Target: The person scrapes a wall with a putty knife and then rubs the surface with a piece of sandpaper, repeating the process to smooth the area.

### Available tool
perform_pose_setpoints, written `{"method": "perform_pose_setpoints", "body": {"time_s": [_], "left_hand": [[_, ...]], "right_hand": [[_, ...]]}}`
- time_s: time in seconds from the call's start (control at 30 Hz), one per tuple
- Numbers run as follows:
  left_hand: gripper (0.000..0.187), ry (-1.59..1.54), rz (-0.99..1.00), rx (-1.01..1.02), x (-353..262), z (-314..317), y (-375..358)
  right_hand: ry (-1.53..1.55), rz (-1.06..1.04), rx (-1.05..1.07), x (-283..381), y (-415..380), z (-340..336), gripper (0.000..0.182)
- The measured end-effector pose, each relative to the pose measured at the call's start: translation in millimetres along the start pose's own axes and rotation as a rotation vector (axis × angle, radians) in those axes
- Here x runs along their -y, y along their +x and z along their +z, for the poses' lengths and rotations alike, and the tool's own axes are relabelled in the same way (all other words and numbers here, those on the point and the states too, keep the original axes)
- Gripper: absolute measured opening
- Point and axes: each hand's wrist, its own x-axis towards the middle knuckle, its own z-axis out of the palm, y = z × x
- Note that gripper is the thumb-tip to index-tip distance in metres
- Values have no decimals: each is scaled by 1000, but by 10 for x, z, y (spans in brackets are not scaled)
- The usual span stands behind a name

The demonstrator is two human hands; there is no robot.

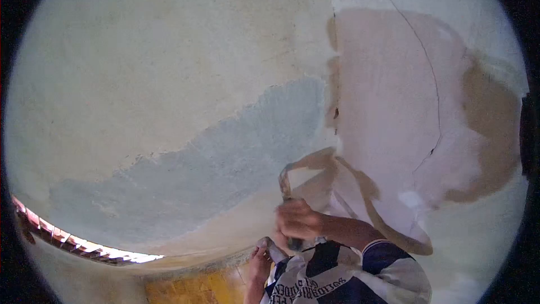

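My right hand (298,220) is closed around the dark handle of a tool (285,181), whose upper part curves up and right against the wall, by the corner. The tool's outline is smeared, so its exact kind cannot be told. Lower and to the left, my left hand (260,259) has its fingers bent together near the shirt front, beside a small greyish shape (274,250) I cannot make out. The plastered wall (169,67) has a blue-grey patch (225,149) with a ragged upper edge.
At the corner, a pinkish patch (388,79) covers part of the right wall, with a long crack and brown shadowy areas. A bright, slatted opening (90,247) lies at the lower left. Below is a yellow surface (191,290). A dark object (527,135) stands at the right edge.
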Motion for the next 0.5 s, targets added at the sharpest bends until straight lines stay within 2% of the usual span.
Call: {"method": "perform_pose_setpoints", "body": {"time_s": [0.03, 0.07, 0.17, 0.2, 0.3, 0.4, 0.47, 0.5], "left_hand": [[22, -17, -3, 30, -7, -29, -21], [22, -6, -3, 16, -26, -23, 19], [23, 12, -21, -39, -16, -7, -41], [23, 6, -12, -52, -58, 101, -78], [25, 7, -7, -22, -80, 71, -47], [27, 8, -18, -40, -51, 3, -58], [27, -14, -25, -49, -40, -15, 3], [27, -34, -40, -49, -12, -57, -9]], "right_hand": [[-10, 20, 83, 70, -23, -47, 17], [-39, 135, 232, 133, -60, -136, 14], [91, 468, 529, -72, -117, -148, 29], [-113, 377, 643, 64, 35, -149, 30], [-164, -157, -216, 113, -10, 78, 23], [-44, -25, -153, -122, 61, -26, 15], [-112, -199, -119, 96, 165, -125, 20], [-120, -210, -123, 107, 180, -143, 18]]}}
